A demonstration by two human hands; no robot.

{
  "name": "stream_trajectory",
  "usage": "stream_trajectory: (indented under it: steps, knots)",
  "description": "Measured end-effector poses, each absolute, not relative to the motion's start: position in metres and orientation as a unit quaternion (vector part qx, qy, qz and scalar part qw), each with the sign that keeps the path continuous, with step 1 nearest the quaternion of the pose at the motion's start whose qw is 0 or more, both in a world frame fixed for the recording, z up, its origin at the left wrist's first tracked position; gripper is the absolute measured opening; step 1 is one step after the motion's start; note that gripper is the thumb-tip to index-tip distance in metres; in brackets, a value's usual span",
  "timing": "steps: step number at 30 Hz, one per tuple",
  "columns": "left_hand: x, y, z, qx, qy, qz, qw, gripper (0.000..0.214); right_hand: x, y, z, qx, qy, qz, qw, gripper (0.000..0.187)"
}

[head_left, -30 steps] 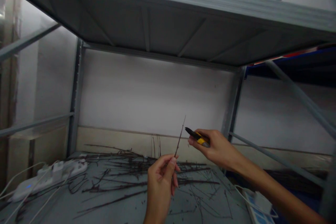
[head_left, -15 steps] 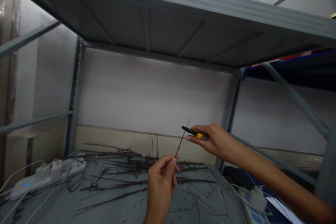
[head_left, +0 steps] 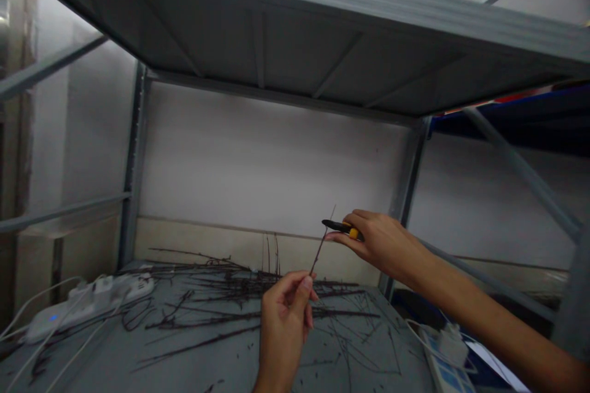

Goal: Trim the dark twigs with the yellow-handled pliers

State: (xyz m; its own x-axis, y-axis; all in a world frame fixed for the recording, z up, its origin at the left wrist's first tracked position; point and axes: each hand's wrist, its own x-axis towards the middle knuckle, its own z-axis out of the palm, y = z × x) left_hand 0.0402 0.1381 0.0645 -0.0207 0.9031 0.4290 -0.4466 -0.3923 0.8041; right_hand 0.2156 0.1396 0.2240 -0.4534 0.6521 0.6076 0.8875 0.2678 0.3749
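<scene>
My left hand (head_left: 283, 322) pinches the lower end of a thin dark twig (head_left: 321, 244) and holds it upright above the grey shelf (head_left: 115, 356). My right hand (head_left: 382, 242) is closed round a small cutter with a yellow and black handle (head_left: 342, 228). The cutter's dark jaws meet the twig near its upper part. A heap of dark twigs (head_left: 239, 295) lies on the shelf behind my hands.
A white power strip (head_left: 87, 304) with cables sits at the left of the shelf. Another power strip with a plug (head_left: 445, 356) lies at the lower right. A grey upper shelf (head_left: 286, 37) hangs overhead, with metal posts (head_left: 405, 196) at the back.
My right hand has brought the cutter left and slightly down until its jaws reach the twig. My left hand has held the twig almost still.
</scene>
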Motion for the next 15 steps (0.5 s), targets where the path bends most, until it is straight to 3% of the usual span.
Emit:
stream_trajectory:
  steps: [7,15]
  knots:
    - [0.0407,0.1368,0.0659,0.484,0.232,0.679,0.501,0.046,0.2169,0.1439,0.2206,-0.478,-0.784,-0.358,0.168,0.044]
    - [0.0403,0.136,0.0651,0.476,0.232,0.683,0.502,0.044,0.2202,0.1475,0.2218,-0.494,-0.788,-0.326,0.17,0.052]
